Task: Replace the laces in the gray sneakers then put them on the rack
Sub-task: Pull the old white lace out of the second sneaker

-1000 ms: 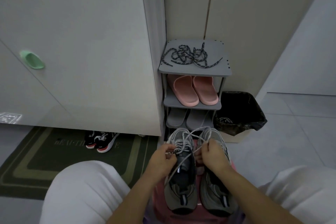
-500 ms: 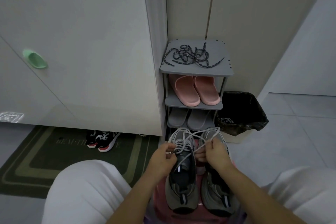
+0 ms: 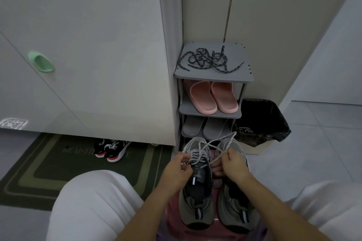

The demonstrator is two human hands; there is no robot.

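Two gray sneakers stand side by side on a pink stool [image 3: 172, 219] between my knees: the left sneaker [image 3: 196, 197] and the right sneaker [image 3: 234, 207]. A light gray lace [image 3: 210, 146] is threaded through the left sneaker's front eyelets, and its two ends cross above the toe. My left hand [image 3: 177, 169] pinches one lace end at the shoe's left side. My right hand [image 3: 230, 163] pinches the other end between the two shoes. Dark speckled laces [image 3: 208, 60] lie tangled on the top shelf of the gray rack [image 3: 242, 79].
The rack holds pink slippers [image 3: 212, 97] and gray slippers [image 3: 203, 127] on lower shelves. A bin with a black bag [image 3: 260, 119] stands to its right. Black and red sneakers [image 3: 111, 147] sit on a dark green mat [image 3: 49, 162] under a white cabinet at the left.
Both hands have drawn the lace ends a little further up and apart, so the crossed loop above the toe is wider. The sneakers stay in place.
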